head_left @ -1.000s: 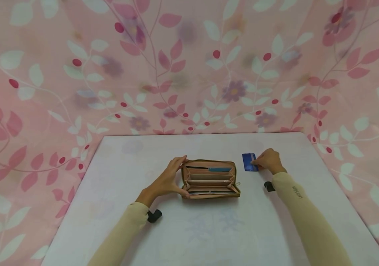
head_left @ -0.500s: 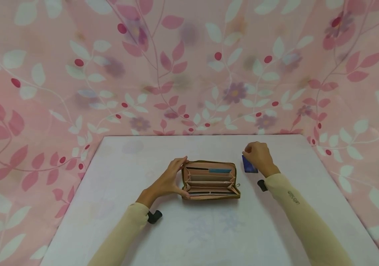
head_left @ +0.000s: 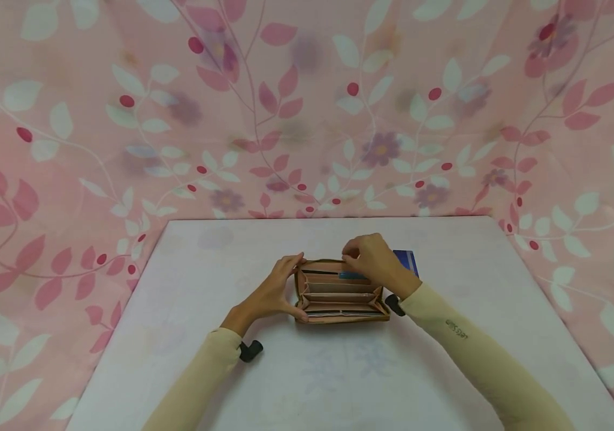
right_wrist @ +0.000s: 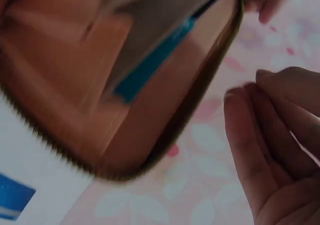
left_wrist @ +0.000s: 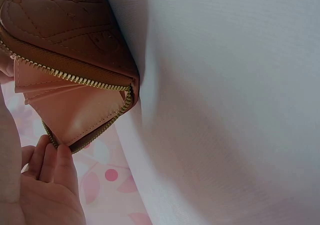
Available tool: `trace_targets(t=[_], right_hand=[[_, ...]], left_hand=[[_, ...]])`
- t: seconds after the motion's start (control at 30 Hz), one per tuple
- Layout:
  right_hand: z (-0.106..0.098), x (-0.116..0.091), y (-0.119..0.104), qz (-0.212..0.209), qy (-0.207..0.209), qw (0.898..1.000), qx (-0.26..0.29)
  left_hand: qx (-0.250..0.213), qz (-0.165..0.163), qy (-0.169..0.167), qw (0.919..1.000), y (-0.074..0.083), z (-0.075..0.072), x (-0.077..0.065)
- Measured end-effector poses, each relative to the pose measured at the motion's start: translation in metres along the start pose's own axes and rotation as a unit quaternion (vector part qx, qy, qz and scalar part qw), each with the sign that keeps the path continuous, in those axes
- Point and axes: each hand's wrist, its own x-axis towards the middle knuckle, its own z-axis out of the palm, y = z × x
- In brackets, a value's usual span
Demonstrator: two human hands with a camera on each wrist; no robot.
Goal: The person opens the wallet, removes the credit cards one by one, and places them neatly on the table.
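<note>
A brown zip-around wallet (head_left: 302,267) stands unzipped with its pockets fanned toward me. My left hand (head_left: 270,294) grips its left end, fingers over the far edge and thumb on the near edge. In the left wrist view, those fingertips (left_wrist: 64,155) meet the zipper edge. A teal card (right_wrist: 152,67) pokes out of the rear pocket, beside a dark slot. My right hand (head_left: 375,260) hovers at the wallet's far right edge, its fingers loosely bent with nothing between them. On the table, partly behind the right wrist, lies a blue card (head_left: 406,261) with a pale stripe.
More cards or papers (head_left: 341,312) show in the wallet's near pocket. The white table (head_left: 204,257) ends at a pink floral cloth (head_left: 307,120) behind it. Black wrist devices (head_left: 251,351) sit under both cuffs, the right one close to the wallet's right end.
My right hand has let go of the blue card, leaving it on the table, and moved left to the wallet's far edge. The left hand and wallet have stayed put.
</note>
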Motion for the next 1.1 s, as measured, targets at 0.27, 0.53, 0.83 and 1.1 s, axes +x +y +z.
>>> trace_targets(t=[0.27, 0.53, 0.83, 1.1], right_hand=[[0.029, 0.021, -0.023, -0.075, -0.107, 0.991, -0.039], [0.043, 0.033, -0.030, -0.061, -0.155, 0.985, -0.051], [0.058, 0.039, -0.034, -0.048, -0.172, 0.978, -0.105], [0.061, 0.044, -0.029, -0.017, -0.186, 0.981, -0.051]], left_hand=[[-0.004, -0.003, -0.002, 1.0000, -0.002, 0.002, -0.002], [-0.006, -0.004, -0.001, 1.0000, -0.005, 0.007, -0.001], [-0.010, -0.015, -0.006, 0.9998, -0.004, 0.004, 0.000], [-0.013, -0.018, -0.004, 0.9997, -0.005, 0.004, -0.004]])
